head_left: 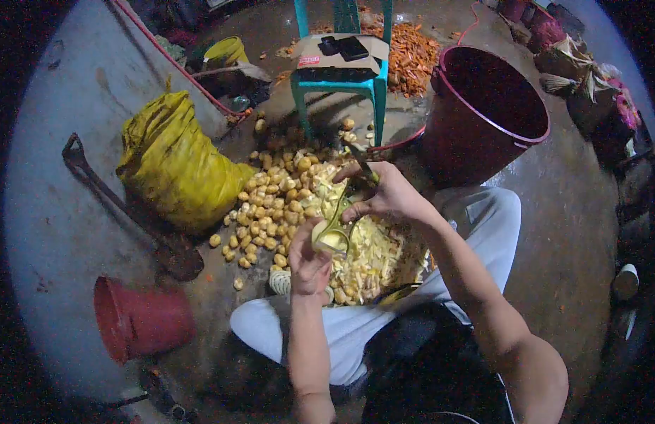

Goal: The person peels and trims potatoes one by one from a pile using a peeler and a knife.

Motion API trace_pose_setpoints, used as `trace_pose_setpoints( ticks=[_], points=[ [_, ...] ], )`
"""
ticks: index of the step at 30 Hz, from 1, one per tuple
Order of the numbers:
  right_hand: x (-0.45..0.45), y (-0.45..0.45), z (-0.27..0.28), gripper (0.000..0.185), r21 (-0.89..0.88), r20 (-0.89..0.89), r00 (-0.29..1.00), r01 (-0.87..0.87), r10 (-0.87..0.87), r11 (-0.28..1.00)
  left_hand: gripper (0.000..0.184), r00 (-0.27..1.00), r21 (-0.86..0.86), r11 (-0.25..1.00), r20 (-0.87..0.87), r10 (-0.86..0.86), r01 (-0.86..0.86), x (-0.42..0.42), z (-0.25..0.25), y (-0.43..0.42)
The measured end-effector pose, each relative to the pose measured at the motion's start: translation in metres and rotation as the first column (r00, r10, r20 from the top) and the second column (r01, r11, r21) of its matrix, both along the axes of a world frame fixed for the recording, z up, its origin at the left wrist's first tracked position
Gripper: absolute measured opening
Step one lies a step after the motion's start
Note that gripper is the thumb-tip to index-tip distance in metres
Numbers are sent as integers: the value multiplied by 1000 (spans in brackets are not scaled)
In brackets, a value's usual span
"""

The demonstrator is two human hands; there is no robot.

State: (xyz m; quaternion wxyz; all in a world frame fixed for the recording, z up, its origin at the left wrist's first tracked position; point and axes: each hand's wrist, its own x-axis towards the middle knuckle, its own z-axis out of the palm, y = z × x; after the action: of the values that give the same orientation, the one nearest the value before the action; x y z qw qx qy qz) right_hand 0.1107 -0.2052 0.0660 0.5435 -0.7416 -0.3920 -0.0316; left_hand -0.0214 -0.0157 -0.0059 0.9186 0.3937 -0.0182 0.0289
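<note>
My left hand (310,261) is closed around a pale, round-ended piece (334,241) with a green rim, low in the middle of the view. Just to its upper right, my right hand (384,194) is closed on a thin dark-handled tool (370,174); its fingertips reach toward a green strip (339,201) that hangs between the hands. Beneath both hands lies a heap of pale yellowish strips and shavings (366,261). Many round, yellow-brown potato-like pieces (271,212) spread over the floor to the left of the hands.
A yellow sack (179,162) and a shovel (108,191) lie left. A red bucket (144,318) lies tipped at lower left. A large dark red tub (483,106) stands right. A teal chair (380,92) holds a cardboard box (320,62); orange pieces (412,60) lie behind.
</note>
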Motion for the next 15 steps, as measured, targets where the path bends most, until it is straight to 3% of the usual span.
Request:
trace_pose_setpoints(
  ticks=[1, 3, 4, 5, 7, 9, 11, 12, 15],
  points=[
    [7, 0, -4, 55, 2, -1, 1000, -1, 1, 1000, 67, 1000, 9, 1000, -4, -4, 4, 2, -2, 0],
    [27, -4, -11, 54, -224, -347, 915, 134, -208, 965, 65, 998, -13, 999, 46, 52, -52, 0, -2, -3],
    [31, -8, -11, 55, -195, -408, 888, 142, -212, 970, 64, 998, -157, 986, -24, 58, -61, -4, -4, -1],
    [31, -11, -14, 55, -193, -397, 892, 148, -216, 970, 64, 998, -157, 986, -12, 54, -55, -2, -4, 0],
    [12, -9, -3, 56, -77, -225, 974, 16, -33, 997, 72, 998, -68, 996, 22, 61, -59, 0, -4, -1],
    [-5, -1, 11, 58, -89, -184, 982, 15, -31, 996, 70, 996, -2, 996, 10, 85, -85, -1, -1, -2],
    [17, -2, -14, 58, -45, -361, 929, 63, -75, 997, 67, 997, -104, 992, 16, 81, -79, 0, -1, -3],
    [28, -3, -15, 57, -92, -276, 945, 156, -176, 983, 63, 999, -204, 978, 5, 46, -44, 0, 13, -6],
    [27, -7, -23, 57, -11, -257, 965, 46, -47, 999, 65, 998, -200, 978, -13, 64, -65, -1, 13, -6]
  ],
)
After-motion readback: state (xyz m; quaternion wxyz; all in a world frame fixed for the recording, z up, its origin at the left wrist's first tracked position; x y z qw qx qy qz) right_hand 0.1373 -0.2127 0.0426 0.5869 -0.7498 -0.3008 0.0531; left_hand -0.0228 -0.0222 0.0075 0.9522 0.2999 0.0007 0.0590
